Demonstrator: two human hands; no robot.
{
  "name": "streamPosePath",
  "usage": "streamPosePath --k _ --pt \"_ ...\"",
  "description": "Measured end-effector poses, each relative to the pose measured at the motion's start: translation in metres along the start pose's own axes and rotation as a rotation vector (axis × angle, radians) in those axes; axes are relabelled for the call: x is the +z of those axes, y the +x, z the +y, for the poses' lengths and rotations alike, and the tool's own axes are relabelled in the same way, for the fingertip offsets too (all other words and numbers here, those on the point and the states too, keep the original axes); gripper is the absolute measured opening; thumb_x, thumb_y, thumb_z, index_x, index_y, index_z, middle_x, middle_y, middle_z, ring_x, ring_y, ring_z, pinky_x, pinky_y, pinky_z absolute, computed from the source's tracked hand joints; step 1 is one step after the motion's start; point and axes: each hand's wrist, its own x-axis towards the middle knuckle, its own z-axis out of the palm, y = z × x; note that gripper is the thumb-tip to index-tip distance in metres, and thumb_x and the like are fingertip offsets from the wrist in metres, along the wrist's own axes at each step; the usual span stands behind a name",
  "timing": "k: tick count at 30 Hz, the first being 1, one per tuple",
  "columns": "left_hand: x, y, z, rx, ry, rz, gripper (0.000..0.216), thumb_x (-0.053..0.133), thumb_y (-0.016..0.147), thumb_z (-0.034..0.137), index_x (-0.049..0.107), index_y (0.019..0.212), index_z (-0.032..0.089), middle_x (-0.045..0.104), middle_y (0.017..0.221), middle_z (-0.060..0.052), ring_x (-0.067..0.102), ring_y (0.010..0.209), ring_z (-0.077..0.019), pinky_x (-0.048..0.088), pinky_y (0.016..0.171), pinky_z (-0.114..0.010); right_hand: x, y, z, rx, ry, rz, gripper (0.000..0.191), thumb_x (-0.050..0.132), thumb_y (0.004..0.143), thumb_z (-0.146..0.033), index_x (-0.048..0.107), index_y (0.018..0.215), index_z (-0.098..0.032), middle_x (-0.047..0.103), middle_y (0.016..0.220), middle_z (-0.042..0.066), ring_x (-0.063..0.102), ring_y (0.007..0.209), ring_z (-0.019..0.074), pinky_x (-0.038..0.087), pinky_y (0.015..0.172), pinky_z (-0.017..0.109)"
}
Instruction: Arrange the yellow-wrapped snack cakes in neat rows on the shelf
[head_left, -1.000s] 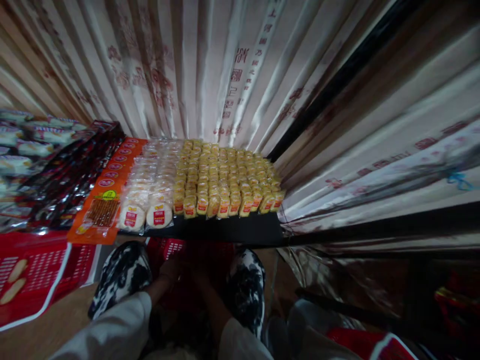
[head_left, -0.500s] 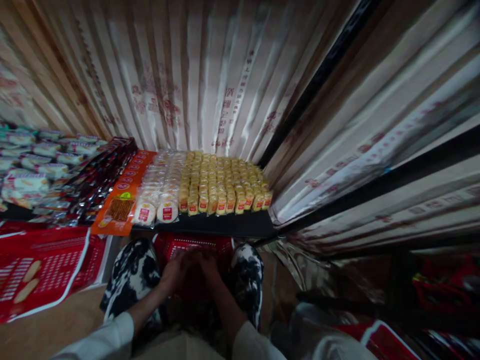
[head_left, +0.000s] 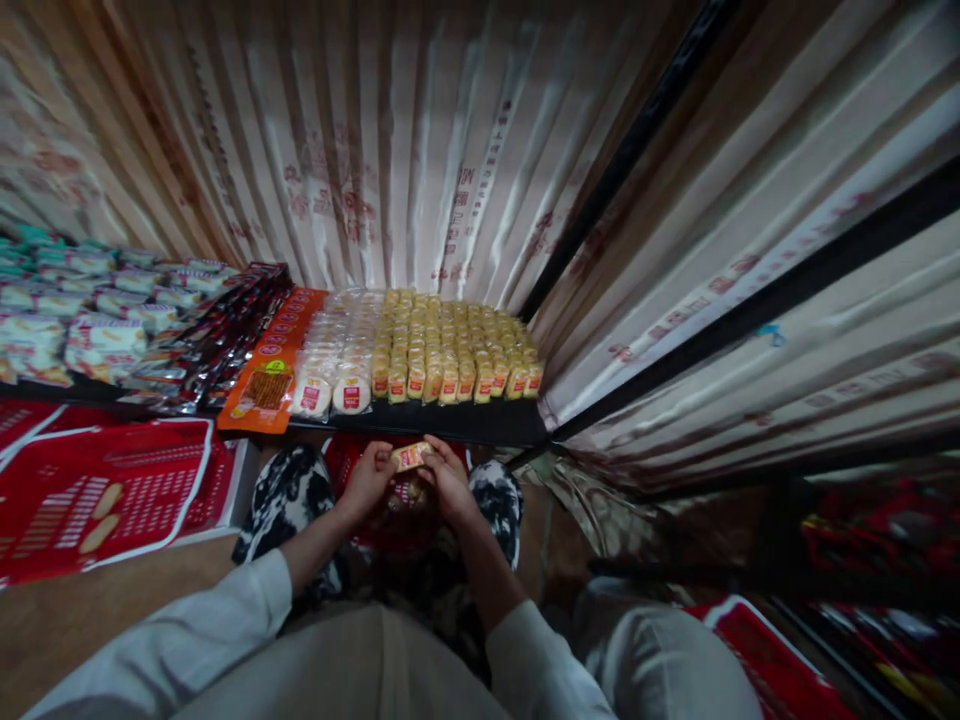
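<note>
Pleated printed sheeting (head_left: 420, 150) backs a dark low shelf (head_left: 465, 425) packed with rows of small yellow snack packets (head_left: 454, 345), round white cakes (head_left: 334, 370) and an orange pack (head_left: 270, 375). Below the shelf edge sits a red basket (head_left: 375, 480). Above it, left hand (head_left: 367, 480) and right hand (head_left: 450, 480) together pinch one small yellow packet (head_left: 411, 457), its label hard to read in the dim light.

Small yellow snack packet (head_left: 411, 456) held level between both hands.
</note>
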Motion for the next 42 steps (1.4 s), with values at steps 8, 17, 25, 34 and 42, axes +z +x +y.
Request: streamPosePath --k 8,17,25,34,42 --pt "0.015 -0.011 0.021 -0.074 -0.198 -0.209 0.024 0.061 0.069 0.013 0.056 0.092 0.014 0.061 0.073 0.001 0.057 0.061 -0.0092 0.044 0.052 -0.018 -0.004 0.000 -0.002 -0.114 0.133 0.111 0.051 0.076 0.054 -0.039 0.056 0.097 -0.021 0.065 0.080 0.000 0.064 0.073 0.0150 0.051 0.067 0.026" --pt "0.051 0.000 0.028 -0.047 -0.268 -0.211 0.019 0.066 0.069 0.020 0.056 0.085 0.014 0.058 0.064 0.003 0.055 0.056 -0.0082 0.042 0.052 -0.017 -0.018 -0.001 0.008 -0.210 0.029 0.100 0.052 0.075 0.055 -0.042 0.056 0.098 -0.020 0.069 0.088 0.004 0.066 0.081 0.0207 0.052 0.073 0.032" --pt "0.096 0.021 0.048 0.148 0.157 -0.089 0.031 0.058 0.074 0.011 0.061 0.105 0.014 0.062 0.097 -0.008 0.059 0.074 -0.0112 0.049 0.073 -0.023 -0.060 0.023 -0.026 -0.361 -0.084 0.191 0.048 0.067 0.064 -0.036 0.057 0.107 -0.019 0.069 0.088 0.004 0.064 0.080 0.0183 0.050 0.075 0.030" --pt "0.155 0.045 0.066 0.389 0.156 -0.258 0.035 0.047 0.078 0.007 0.062 0.109 0.018 0.056 0.119 -0.009 0.058 0.099 -0.0157 0.047 0.092 -0.029 -0.116 0.085 -0.061 -0.525 -0.315 0.365 0.049 0.059 0.069 -0.038 0.055 0.113 -0.017 0.065 0.102 0.008 0.062 0.089 0.0190 0.046 0.086 0.035" --pt "0.183 0.066 0.061 0.257 -0.047 -0.295 0.038 0.051 0.084 0.019 0.057 0.121 0.021 0.045 0.138 -0.006 0.048 0.120 -0.0193 0.041 0.102 -0.034 -0.112 0.112 -0.072 -0.593 -0.402 0.470 0.033 0.057 0.071 -0.038 0.050 0.096 -0.018 0.062 0.094 0.008 0.061 0.085 0.0168 0.048 0.081 0.032"
